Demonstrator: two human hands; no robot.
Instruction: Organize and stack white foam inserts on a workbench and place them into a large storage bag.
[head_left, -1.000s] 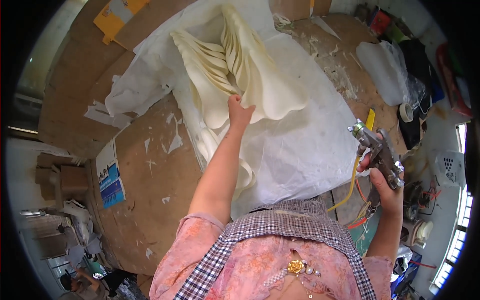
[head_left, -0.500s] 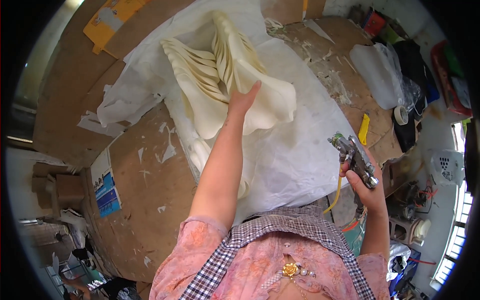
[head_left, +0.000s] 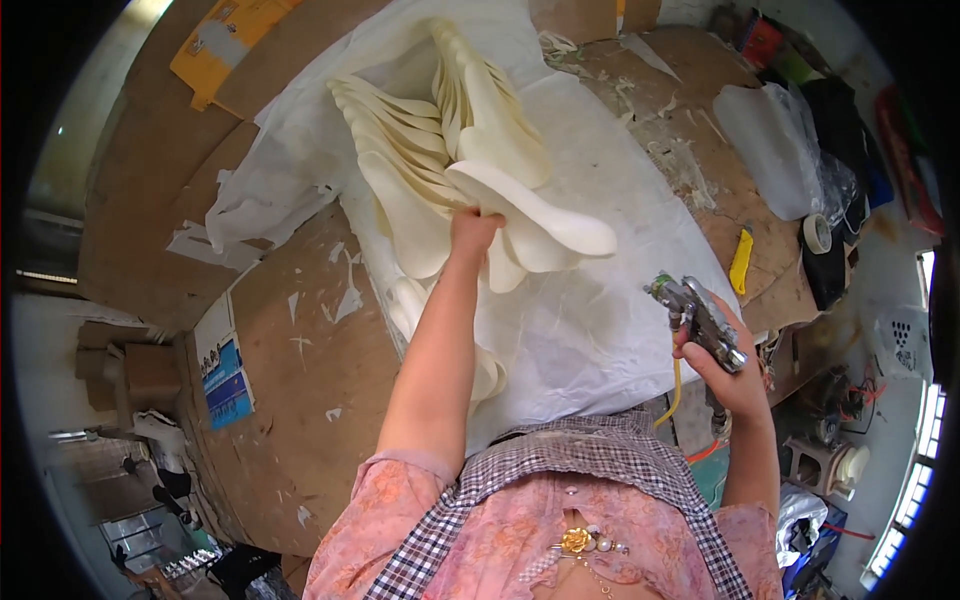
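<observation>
My left hand (head_left: 474, 233) is closed on the edge of a cream foam insole (head_left: 545, 218), which is lifted and tilted out to the right. Another insole (head_left: 507, 268) hangs just under it; whether the hand grips that one too is hidden. Beyond lie two overlapping rows of cream insoles, a left row (head_left: 405, 165) and a right row (head_left: 485, 100). In my right hand (head_left: 738, 385) is a metal spray gun (head_left: 708, 325), its nozzle pointing up and left over the sheet. A yellow hose (head_left: 673, 395) runs down from it.
White plastic sheeting (head_left: 610, 340) covers the middle of the cardboard-topped table (head_left: 300, 400). More insoles (head_left: 490, 375) lie near its front edge. On the right are a yellow utility knife (head_left: 741, 262), a tape roll (head_left: 817, 234) and plastic bags (head_left: 770, 150).
My left hand has drawn back toward me and closed on an insole, pulling it up from the right row and tilting it. The right hand with the spray gun has barely moved.
</observation>
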